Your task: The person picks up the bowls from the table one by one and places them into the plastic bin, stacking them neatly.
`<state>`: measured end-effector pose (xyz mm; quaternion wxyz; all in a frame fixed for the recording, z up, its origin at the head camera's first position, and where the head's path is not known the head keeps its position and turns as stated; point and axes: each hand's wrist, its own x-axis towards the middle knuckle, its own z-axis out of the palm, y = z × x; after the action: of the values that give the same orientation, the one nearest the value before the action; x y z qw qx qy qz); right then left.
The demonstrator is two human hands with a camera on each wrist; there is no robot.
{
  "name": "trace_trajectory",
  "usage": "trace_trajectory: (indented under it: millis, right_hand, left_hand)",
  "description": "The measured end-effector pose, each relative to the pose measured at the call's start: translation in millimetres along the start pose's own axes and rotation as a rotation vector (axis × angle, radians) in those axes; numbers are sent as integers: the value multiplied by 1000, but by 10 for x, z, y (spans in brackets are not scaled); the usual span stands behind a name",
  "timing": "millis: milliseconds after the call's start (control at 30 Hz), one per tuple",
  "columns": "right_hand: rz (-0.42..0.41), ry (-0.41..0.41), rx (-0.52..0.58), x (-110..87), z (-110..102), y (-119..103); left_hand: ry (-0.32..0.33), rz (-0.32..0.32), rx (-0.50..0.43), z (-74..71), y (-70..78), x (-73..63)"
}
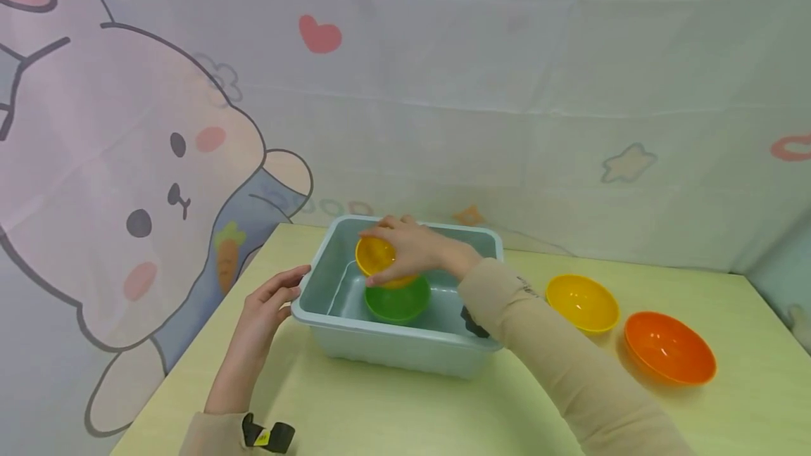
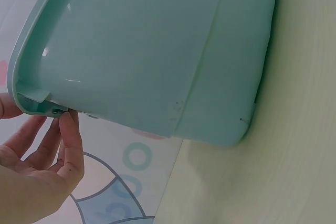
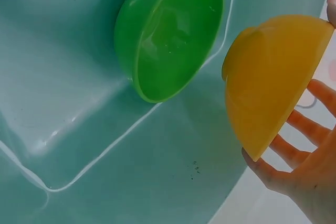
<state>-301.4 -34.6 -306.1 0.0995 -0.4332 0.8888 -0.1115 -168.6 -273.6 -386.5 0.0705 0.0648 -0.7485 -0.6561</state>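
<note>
A pale blue-green plastic basin (image 1: 393,350) stands on the table. My left hand (image 1: 269,308) grips its left rim, and in the left wrist view the fingers (image 2: 71,140) curl in beneath the lip. Over the basin's inside, my right hand (image 1: 415,248) holds a small yellow bowl (image 1: 374,253) by its rim, the thumb nearer me and the other fingers at the far side. Below sits a green bowl (image 1: 398,305) on the basin floor. The right wrist view shows the yellow bowl (image 3: 273,77) tilted and apart from the green bowl (image 3: 173,40).
To the right of the basin are another yellow bowl (image 1: 581,303) and a larger orange bowl (image 1: 670,349), both on the pale table (image 1: 355,414). A cloth with cartoon prints (image 1: 443,146) hangs behind the table's back edge.
</note>
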Motion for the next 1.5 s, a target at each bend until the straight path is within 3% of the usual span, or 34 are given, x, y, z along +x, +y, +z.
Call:
trace_trajectory:
  millis: [567, 1200, 1500]
  right_hand:
    - [28, -26, -7, 80, 183, 36]
    - [37, -63, -40, 42, 371, 113]
    - [21, -106, -34, 39, 424, 135]
  left_hand:
    - [4, -6, 10, -11, -2, 7]
    - [-1, -24, 9, -9, -13, 0]
    - [-8, -1, -4, 1, -19, 8]
